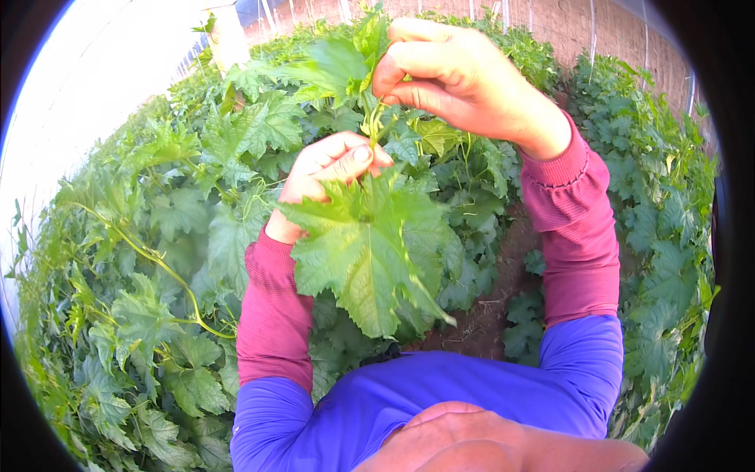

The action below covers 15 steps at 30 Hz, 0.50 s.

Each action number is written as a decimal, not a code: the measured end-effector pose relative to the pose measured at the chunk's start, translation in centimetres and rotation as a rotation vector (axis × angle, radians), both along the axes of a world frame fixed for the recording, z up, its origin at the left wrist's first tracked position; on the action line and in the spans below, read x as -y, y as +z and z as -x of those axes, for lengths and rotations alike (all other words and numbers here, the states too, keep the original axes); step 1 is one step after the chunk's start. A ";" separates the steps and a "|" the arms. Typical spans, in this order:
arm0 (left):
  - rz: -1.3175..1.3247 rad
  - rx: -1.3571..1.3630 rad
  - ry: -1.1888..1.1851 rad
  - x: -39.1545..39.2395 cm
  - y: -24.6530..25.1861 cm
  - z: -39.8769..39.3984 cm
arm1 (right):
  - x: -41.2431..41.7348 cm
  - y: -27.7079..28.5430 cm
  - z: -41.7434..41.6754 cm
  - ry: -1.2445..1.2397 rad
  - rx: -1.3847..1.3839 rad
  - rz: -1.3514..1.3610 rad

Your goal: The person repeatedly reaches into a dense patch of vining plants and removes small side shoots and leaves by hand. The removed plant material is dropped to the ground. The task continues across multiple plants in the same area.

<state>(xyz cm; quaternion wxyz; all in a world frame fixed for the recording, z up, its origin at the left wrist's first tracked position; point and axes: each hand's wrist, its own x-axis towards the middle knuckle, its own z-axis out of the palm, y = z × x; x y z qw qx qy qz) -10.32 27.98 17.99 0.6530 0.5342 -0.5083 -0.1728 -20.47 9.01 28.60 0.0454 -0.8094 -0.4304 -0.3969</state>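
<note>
My left hand (pixel 339 162) pinches the green stem (pixel 373 127) of a leafy vine between thumb and fingers. Below its fingers hangs a large lobed green leaf (pixel 365 248). Higher and to the right, my right hand (pixel 436 74) has thumb and fingertips brought together at the vine's upper shoot, beside thin tendrils and young leaves (pixel 342 65). Exactly which part lies between the right fingertips cannot be told. The leaves near both hands are partly blurred.
Dense vine foliage (pixel 177 206) surrounds my arms, with a long bare stem (pixel 171 271) arching at the left. Brown soil (pixel 501 283) shows between the rows. More plants (pixel 666 236) stand at the right; pale upright strings (pixel 593 35) hang before an earthen wall (pixel 560 29).
</note>
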 end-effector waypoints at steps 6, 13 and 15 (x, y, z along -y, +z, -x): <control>0.232 -0.050 0.250 1.6 0.0 -1.2 | -0.7 -0.3 0.9 -0.234 0.408 0.222; 0.318 -0.181 0.272 2.7 0.8 0.1 | -0.8 -2.9 -0.7 -0.084 0.554 0.206; 0.335 -0.220 0.267 2.8 1.1 0.0 | -0.8 -3.3 -0.9 -0.100 0.501 0.249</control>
